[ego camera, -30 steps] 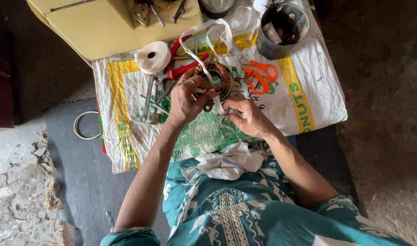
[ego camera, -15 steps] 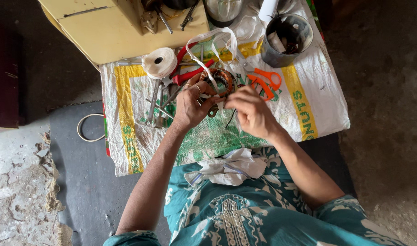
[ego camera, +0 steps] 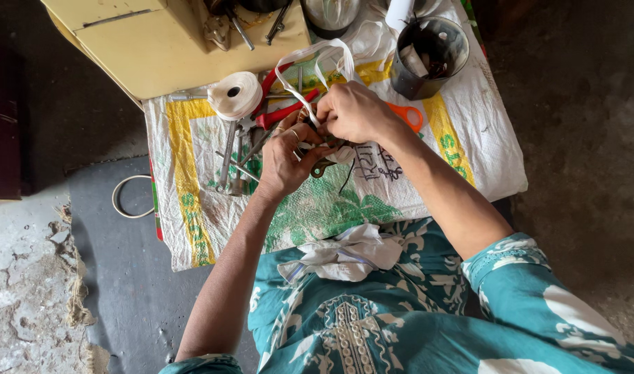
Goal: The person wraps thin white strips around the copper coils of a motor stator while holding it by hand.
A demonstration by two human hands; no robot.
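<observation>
My left hand (ego camera: 286,158) grips a small brownish metal part (ego camera: 322,166) over a woven sack sheet (ego camera: 469,138). My right hand (ego camera: 355,111) is closed just above it, pinching a white tape strip (ego camera: 310,59) that loops up and back down between the hands. The two hands touch and hide most of the metal part. A roll of white tape (ego camera: 234,95) lies to the left of my hands. Red-handled pliers (ego camera: 284,111) and orange-handled scissors (ego camera: 410,114) lie under and beside the hands.
A yellow box (ego camera: 151,41) with tools on it stands at the back left. A dark tin (ego camera: 428,55) holding odds and ends stands back right. Metal wrenches (ego camera: 230,159) lie left of my hands. A white cloth (ego camera: 348,253) rests on my lap.
My right hand has risen and moved over the left hand, pulling the white tape with it. The view has shifted slightly downward.
</observation>
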